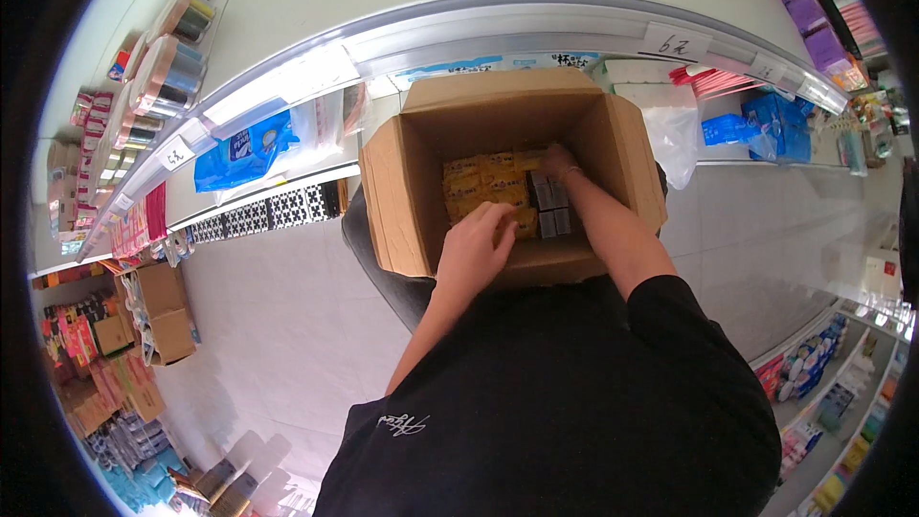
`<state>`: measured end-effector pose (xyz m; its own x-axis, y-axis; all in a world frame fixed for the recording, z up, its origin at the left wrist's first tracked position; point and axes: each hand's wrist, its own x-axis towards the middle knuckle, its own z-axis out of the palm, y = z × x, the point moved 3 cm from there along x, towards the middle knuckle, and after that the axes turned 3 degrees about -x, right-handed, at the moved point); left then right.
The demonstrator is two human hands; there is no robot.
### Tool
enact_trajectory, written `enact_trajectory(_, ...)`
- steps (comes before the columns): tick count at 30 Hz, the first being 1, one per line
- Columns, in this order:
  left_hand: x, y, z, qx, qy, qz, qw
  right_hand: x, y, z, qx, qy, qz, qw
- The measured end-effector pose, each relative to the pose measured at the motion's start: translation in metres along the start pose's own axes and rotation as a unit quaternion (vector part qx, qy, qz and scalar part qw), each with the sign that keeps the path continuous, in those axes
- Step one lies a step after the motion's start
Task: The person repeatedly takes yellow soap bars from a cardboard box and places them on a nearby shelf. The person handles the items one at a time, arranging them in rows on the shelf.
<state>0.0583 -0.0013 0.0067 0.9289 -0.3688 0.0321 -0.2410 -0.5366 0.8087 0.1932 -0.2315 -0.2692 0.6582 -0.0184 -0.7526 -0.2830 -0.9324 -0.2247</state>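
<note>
A cardboard box [383,201] with its flaps folded outward stands in front of me. Rows of small yellow packets [483,182] fill the left and middle of its bottom. Beside them, toward the right, lie several small dark grey packs [549,201]. My left hand [479,241] is over the box's near edge, fingers loosely extended above the nearest yellow packets, with nothing visible in it. My right hand [558,163] reaches deep into the far right part, by the far end of the grey packs. Its fingertips are hard to make out there.
The box rests on a black seat [359,235]. Behind it runs a white shelf edge [536,14] with price tags, over blue packages [251,144] and a clear plastic bag [667,129]. Another cardboard box [163,311] stands at the left; stocked shelves [828,393] are at the lower right.
</note>
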Motion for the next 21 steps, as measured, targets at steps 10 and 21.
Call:
enact_trajectory(10,0.0,0.004,0.0,0.007,-0.002,0.001,1.0,-0.031,-0.034,0.029,-0.111,0.069,-0.075,0.989)
enact_trajectory(21,0.0,0.004,0.0,0.019,0.025,0.008,0.999,-0.012,-0.028,0.008,-0.178,0.12,-0.121,0.969)
